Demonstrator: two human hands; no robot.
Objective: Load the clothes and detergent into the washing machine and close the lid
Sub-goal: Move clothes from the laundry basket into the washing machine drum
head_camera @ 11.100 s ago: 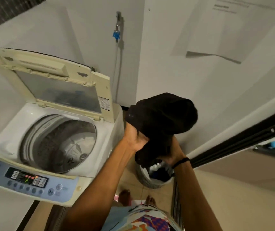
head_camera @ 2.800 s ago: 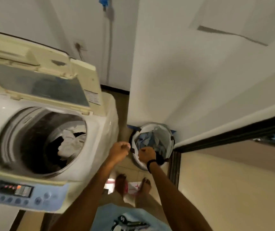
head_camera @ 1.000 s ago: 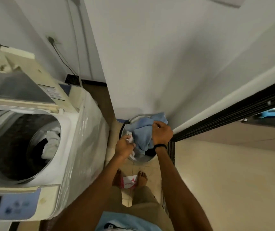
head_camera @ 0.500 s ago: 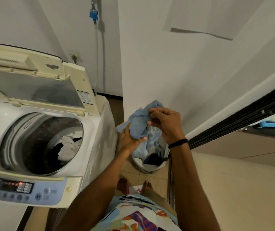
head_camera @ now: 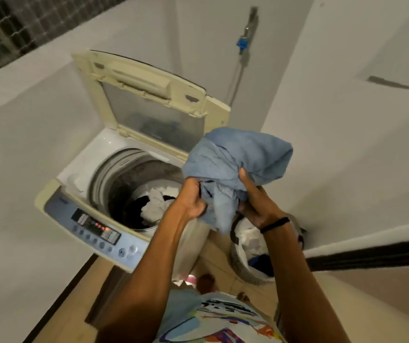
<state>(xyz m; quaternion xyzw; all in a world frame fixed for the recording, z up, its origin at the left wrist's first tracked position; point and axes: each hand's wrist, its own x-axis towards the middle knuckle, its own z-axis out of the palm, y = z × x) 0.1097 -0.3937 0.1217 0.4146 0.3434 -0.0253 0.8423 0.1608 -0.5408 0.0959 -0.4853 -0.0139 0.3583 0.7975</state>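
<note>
A top-loading washing machine (head_camera: 84,167) stands at the left with its cream lid (head_camera: 149,105) raised. White and black clothes (head_camera: 153,204) lie in its drum. Both hands hold a bunched light blue garment (head_camera: 238,157) just right of the drum opening, at the machine's right edge. My left hand (head_camera: 192,198) grips its lower left part. My right hand (head_camera: 255,201), with a black wristband, grips it from the right. Below them on the floor a round laundry basket (head_camera: 240,261) holds white and dark clothes.
White walls close in behind and to the right. A water tap with a blue fitting (head_camera: 243,43) and hose hangs on the back wall. A dark sliding-door track (head_camera: 372,253) runs at the right. My bare feet (head_camera: 207,280) stand on the tiled floor between machine and basket.
The blue garment has been lifted out of the basket and carried up and left toward the open drum, still in both hands. The camera has turned toward the machine.
</note>
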